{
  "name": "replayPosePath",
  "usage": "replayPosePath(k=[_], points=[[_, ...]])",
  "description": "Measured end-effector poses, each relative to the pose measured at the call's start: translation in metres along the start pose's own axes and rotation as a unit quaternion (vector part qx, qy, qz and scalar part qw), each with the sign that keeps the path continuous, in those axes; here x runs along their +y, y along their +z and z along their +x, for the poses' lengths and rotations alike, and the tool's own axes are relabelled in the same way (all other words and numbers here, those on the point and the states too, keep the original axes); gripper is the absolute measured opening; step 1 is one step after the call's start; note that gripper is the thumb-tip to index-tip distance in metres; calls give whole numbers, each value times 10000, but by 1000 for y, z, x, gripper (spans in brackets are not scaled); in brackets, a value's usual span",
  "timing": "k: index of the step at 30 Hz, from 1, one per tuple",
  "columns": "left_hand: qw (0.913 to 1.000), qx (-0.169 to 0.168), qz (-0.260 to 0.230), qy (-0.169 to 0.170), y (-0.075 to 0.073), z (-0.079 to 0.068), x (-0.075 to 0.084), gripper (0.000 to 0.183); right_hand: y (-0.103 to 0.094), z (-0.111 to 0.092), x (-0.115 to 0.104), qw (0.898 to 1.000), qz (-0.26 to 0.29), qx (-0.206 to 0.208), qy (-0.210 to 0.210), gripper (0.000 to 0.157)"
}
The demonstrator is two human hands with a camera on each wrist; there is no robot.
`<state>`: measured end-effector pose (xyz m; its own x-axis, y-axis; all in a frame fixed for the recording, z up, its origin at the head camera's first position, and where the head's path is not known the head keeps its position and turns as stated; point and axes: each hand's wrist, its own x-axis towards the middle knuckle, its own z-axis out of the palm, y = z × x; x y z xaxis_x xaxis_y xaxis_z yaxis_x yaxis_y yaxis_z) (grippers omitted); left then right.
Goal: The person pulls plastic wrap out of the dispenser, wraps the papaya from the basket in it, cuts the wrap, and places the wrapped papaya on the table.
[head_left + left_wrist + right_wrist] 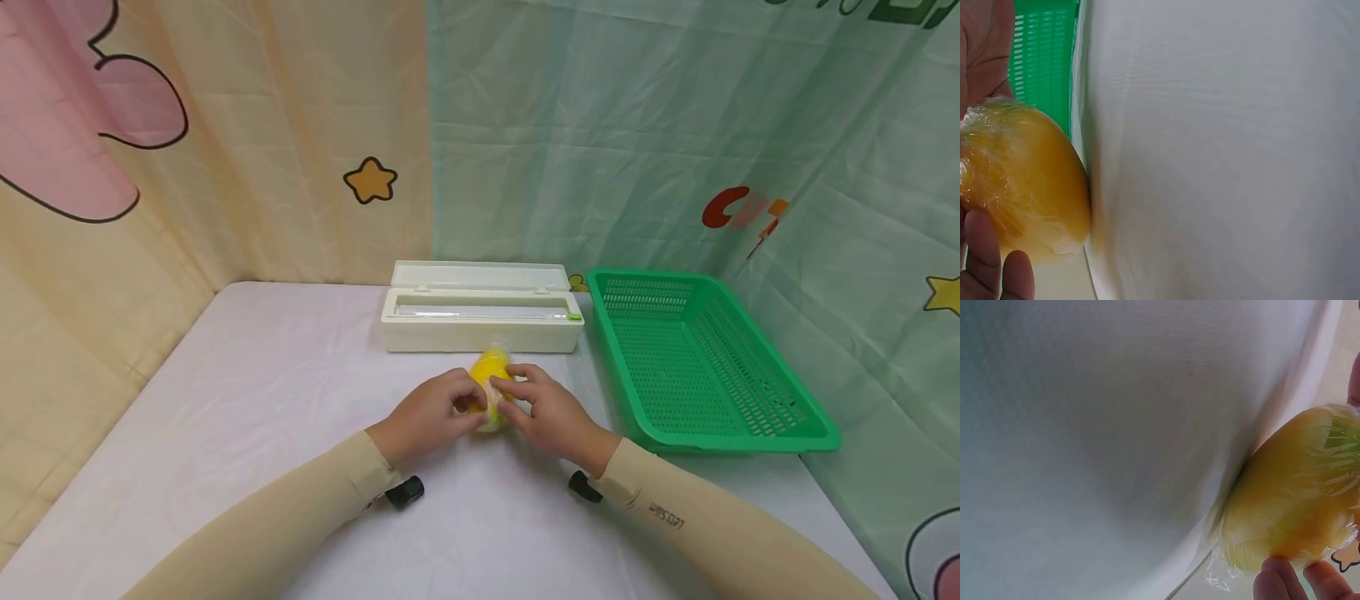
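A yellow fruit point(491, 365) in crinkled cling film lies on the table between both hands, just in front of the white box. My left hand point(438, 410) has its fingers curled in at the near left of the fruit, pinching at the wrap. From the other side my right hand point(553, 412) grips it with spread fingers and thumb. Up close in the left wrist view, the wrapped fruit point(1047, 181) looks smooth and orange-yellow. The right wrist view shows a greenish patch on the fruit point(1291, 487) and a loose film edge at its bottom.
Behind the hands stands a white cling film dispenser box point(480, 337), its lid point(480, 275) raised and a film roll point(480, 312) inside. A green plastic basket point(618, 367) sits to the right. White cloth covers the table point(300, 358), with printed curtains point(525, 142) around it.
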<state>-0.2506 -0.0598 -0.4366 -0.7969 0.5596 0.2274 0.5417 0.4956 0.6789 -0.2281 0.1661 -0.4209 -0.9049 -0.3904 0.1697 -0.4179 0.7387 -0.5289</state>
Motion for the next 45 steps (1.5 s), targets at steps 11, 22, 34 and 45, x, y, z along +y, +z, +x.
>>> replayPosePath(k=[11, 22, 34, 45], points=[[9991, 243, -295, -179, 0, 2, -5, 13, 6, 2, 0, 9996, 67, 37, -269, 45], [9987, 246, 35, -441, -2, 4, -3, 26, 3, 6, 0, 9955, 717, -54, 611, 60], [9958, 44, -350, -845, -3, 3, -6, 28, 8, 12, 3, 9833, 1124, -560, 1319, 73], [9911, 87, -608, -1182, -8, -3, 6, 14, 4, 3, -1, 9783, 1605, -784, 1045, 73]])
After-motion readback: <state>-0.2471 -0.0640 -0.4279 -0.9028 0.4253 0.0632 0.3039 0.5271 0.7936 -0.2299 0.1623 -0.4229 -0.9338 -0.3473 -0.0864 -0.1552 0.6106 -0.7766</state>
